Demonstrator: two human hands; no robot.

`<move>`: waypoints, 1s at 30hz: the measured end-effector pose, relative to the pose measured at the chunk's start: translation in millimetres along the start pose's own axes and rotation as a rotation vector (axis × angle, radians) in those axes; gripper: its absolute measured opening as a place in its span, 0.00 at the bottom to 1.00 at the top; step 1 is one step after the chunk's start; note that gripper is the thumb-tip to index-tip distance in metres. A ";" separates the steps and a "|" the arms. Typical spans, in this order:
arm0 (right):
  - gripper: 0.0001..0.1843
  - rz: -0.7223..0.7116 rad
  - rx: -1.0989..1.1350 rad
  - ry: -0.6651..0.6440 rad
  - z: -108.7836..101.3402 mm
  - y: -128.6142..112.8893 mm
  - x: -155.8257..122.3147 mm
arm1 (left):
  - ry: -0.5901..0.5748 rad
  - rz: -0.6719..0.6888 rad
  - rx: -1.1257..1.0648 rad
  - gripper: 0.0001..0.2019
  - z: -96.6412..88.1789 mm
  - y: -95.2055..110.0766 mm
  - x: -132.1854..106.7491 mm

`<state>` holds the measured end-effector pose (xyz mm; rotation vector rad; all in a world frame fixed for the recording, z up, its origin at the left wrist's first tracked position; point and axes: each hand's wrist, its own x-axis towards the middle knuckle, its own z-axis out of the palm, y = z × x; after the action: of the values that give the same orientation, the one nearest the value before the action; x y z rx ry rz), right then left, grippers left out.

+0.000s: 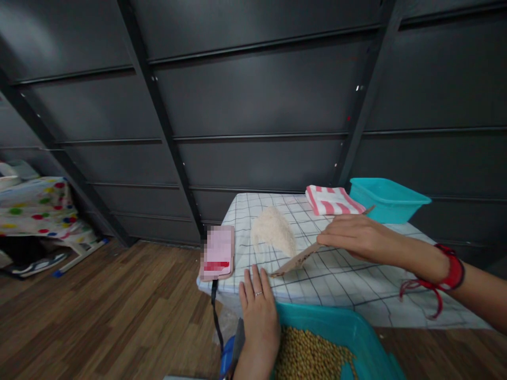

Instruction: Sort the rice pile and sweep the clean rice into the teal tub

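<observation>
Right hand (358, 236): grip pinching a cardboard strip (297, 262) beside the pale grains (272, 230)
Left hand (259, 316): grip empty, fingers extended at the counter's (340, 287) near edge
Pale grains: heaped on the counter
Teal tub (328, 312): holds brown beans (309, 354), right of the left hand

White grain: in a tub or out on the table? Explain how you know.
Out: the white grain lies in a heap on the checked tablecloth, near the cardboard held in the right hand.
</observation>
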<state>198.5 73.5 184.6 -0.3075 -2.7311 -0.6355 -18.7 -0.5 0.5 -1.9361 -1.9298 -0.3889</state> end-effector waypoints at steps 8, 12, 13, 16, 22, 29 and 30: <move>0.17 -0.033 0.106 0.055 -13.2 -2.4 -10.7 | 0.043 -0.071 -0.046 0.25 6.8 6.1 0.3; 0.17 -0.031 0.116 0.060 -24.9 -6.9 -12.1 | 0.069 -0.068 -0.043 0.26 11.0 6.1 -0.6; 0.17 -0.030 0.118 0.064 -27.3 -8.0 -12.5 | 0.066 -0.052 -0.046 0.26 10.1 5.2 -0.6; 0.17 -0.011 0.093 0.097 -32.7 -9.3 -14.2 | 0.054 -0.012 -0.039 0.26 5.0 2.4 -0.2; 0.16 0.205 -0.212 0.084 -23.0 14.2 -12.0 | 0.070 0.001 -0.008 0.24 -2.4 0.9 0.8; 0.14 0.560 -0.362 -0.184 20.3 56.3 19.8 | 0.139 -0.058 -0.024 0.25 15.9 7.4 -1.6; 0.14 0.561 -0.359 -0.213 24.3 58.5 25.8 | 0.146 -0.076 -0.027 0.26 19.5 8.4 -2.1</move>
<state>184.5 139.4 195.9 -1.2332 -2.5114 -0.9562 -11.7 6.6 -18.4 -1.8013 -1.9165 -0.5641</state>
